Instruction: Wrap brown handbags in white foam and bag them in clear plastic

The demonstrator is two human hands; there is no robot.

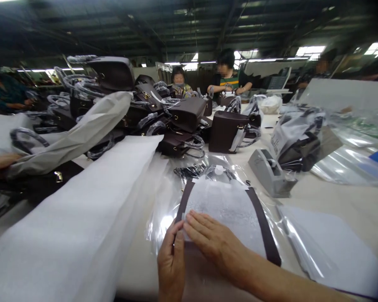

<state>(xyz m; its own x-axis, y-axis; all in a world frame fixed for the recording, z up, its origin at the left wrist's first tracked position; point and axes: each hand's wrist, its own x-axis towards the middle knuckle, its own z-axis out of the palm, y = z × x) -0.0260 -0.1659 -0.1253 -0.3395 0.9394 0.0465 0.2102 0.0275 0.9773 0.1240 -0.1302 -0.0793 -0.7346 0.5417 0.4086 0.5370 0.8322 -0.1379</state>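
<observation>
A dark brown handbag [260, 216] lies on the table before me, its middle covered by a white protective sheet [227, 205]. My right hand [212, 241] rests flat on that sheet, fingers stretched out and close together. At the bag's left edge, my left hand [171, 262] has its thumb and fingers closed around the side, the fingertips meeting those of my right hand. Clear plastic [159, 224] spreads out under and around the bag. The wrapped handle [222, 171] points away from me.
Long white foam sheets [78, 218] lie to the left. Many brown handbags [189, 113] are piled behind. A grey tape dispenser [267, 172] stands at right, near plastic-covered sheets [337, 243]. A co-worker's hand [1, 165] reaches in at far left; other people work at the back.
</observation>
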